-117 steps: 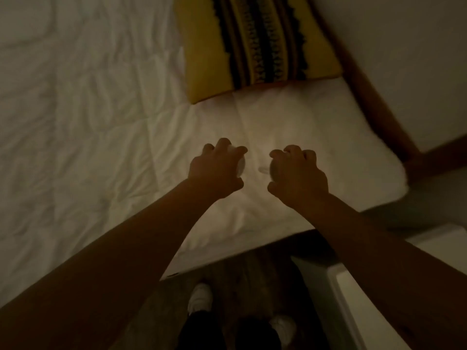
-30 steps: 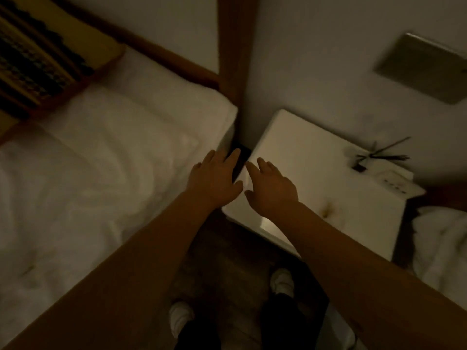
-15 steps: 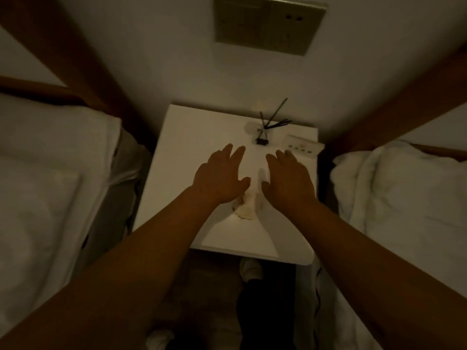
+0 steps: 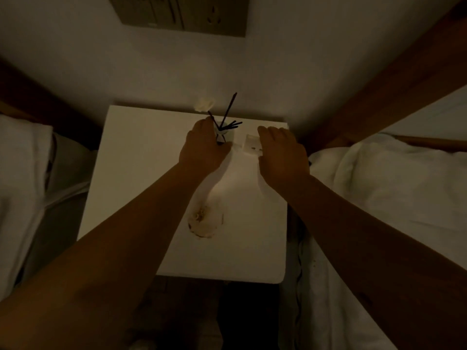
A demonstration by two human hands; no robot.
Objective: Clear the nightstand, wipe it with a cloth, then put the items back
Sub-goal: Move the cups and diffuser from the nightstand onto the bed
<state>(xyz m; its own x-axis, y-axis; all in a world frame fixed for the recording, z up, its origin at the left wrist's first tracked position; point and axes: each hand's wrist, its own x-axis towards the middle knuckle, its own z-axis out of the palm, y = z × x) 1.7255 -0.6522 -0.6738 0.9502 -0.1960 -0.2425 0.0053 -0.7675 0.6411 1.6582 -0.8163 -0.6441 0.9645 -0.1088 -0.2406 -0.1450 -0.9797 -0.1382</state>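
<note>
A white nightstand stands between two beds in dim light. At its back edge is a small reed diffuser with dark sticks and a pale flower. My left hand wraps around the diffuser's base. To the right lies a flat white remote-like block; my right hand rests over its right half, fingers curled on it. A brownish stain marks the middle of the top.
White bedding lies to the left and to the right. A wall switch panel hangs above the nightstand. A wooden headboard beam runs at the upper right. The floor shows below the nightstand's front edge.
I have turned from the left bed to face the nightstand. Both hands moved forward from the middle of the top to the back edge, onto the diffuser and the white block.
</note>
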